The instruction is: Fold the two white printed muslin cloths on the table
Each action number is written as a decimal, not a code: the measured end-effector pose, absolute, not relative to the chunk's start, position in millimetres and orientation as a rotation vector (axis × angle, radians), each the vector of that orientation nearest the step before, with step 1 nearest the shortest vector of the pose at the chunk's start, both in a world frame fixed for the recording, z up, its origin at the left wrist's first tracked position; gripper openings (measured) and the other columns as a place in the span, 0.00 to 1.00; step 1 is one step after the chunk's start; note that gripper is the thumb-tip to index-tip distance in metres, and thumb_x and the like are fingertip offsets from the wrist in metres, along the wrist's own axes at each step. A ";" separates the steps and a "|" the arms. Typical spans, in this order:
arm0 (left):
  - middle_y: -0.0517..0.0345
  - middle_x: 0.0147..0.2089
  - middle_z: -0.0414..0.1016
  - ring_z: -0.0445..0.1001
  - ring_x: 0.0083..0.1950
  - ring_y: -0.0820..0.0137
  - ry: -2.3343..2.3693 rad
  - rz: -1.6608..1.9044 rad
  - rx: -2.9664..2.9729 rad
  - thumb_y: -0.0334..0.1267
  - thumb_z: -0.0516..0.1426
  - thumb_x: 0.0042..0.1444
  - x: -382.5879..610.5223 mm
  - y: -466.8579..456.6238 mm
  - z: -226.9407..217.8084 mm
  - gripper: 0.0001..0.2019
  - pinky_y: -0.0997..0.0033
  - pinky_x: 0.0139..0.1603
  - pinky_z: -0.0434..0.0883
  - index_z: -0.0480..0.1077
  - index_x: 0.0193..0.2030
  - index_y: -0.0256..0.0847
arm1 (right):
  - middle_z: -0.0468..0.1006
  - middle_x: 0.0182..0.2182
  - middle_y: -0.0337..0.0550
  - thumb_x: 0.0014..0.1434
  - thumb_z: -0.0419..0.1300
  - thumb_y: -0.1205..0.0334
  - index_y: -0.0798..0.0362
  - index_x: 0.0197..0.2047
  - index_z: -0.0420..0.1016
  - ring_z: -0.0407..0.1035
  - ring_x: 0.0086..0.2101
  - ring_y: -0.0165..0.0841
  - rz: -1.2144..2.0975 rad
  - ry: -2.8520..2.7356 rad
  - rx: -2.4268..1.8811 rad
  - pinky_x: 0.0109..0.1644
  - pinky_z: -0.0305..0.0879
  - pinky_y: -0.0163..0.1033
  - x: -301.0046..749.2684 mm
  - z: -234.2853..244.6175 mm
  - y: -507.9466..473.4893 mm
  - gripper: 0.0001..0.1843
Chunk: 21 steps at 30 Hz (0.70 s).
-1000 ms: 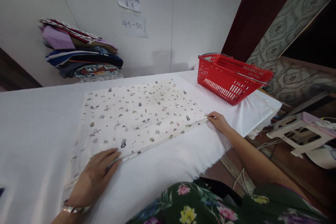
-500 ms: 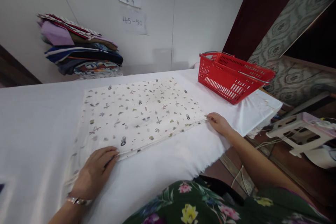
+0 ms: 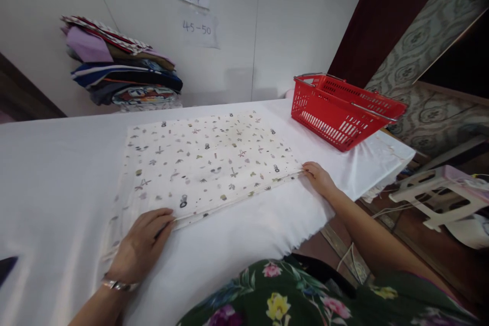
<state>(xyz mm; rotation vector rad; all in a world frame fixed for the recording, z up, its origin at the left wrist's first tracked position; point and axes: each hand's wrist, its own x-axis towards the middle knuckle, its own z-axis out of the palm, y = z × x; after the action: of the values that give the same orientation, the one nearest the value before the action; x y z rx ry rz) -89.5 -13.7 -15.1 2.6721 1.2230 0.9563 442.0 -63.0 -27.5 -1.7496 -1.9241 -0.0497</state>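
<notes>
Cloth [image 3: 214, 163] lies flat on the white table cover [image 3: 46, 173], spanning the gap between the two hands and running out beyond them, away from the body. Left hand [image 3: 143, 239]: fingers and thumb closed on the near edge, toward its left end; part of the cloth runs past the back of that hand, further left. Right hand [image 3: 318, 177]: fingertips pinched on the near right corner. Edge between the hands shows more than one layer, close together but not quite flush; can't count layers from here. Handling, my read: light, thin, soft, no stiffness to speak of, so it needs tension between two grip points or it sags and wrinkles. Not fragile. Cover under it looks smooth, maybe satiny, so expect the cloth to slide if pulled from one side only. Best hold: thumb and fingertips right at the corners, all layers caught in the pinch. Right hand is about there; left hand sits inboard of the left end, so that loose part could trail or crease. Basket [image 3: 330, 117] stands beyond the right hand, well apart from the cloth. Pile [image 3: 126, 76] of folded fabric sits far out past the left hand, by the wall, clear of the cloth's far edge.
</notes>
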 end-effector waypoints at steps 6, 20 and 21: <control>0.51 0.42 0.74 0.73 0.44 0.63 1.239 0.948 2.613 0.43 0.50 0.57 -85.5 -16.3 -7.9 0.10 0.59 0.47 0.72 0.70 0.35 0.43 | 0.72 0.45 0.45 0.62 0.49 0.59 0.48 0.41 0.72 0.65 0.47 0.37 -0.082 -1.920 -1.726 0.52 0.65 0.48 442.8 -30.9 -71.5 0.11; 0.51 0.44 0.74 0.72 0.46 0.64 1.212 0.878 2.754 0.44 0.51 0.58 -88.3 -14.2 -15.6 0.12 0.60 0.49 0.70 0.70 0.44 0.42 | 0.73 0.43 0.48 0.59 0.53 0.61 0.49 0.46 0.73 0.65 0.44 0.41 -0.179 -2.258 -1.659 0.47 0.64 0.49 415.8 -8.2 -63.0 0.13; 0.51 0.44 0.74 0.72 0.46 0.63 1.224 0.863 2.759 0.44 0.51 0.58 -87.4 -14.4 -14.7 0.12 0.59 0.49 0.70 0.70 0.44 0.43 | 0.73 0.43 0.48 0.60 0.53 0.61 0.49 0.46 0.73 0.65 0.44 0.41 -0.161 -2.261 -1.654 0.47 0.64 0.49 413.3 -8.3 -62.0 0.13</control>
<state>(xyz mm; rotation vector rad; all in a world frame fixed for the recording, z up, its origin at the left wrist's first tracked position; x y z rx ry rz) -87.4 -14.4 -14.7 2.7585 1.2236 0.8632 413.3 -62.0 -8.3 -1.6538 -2.2610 -0.1612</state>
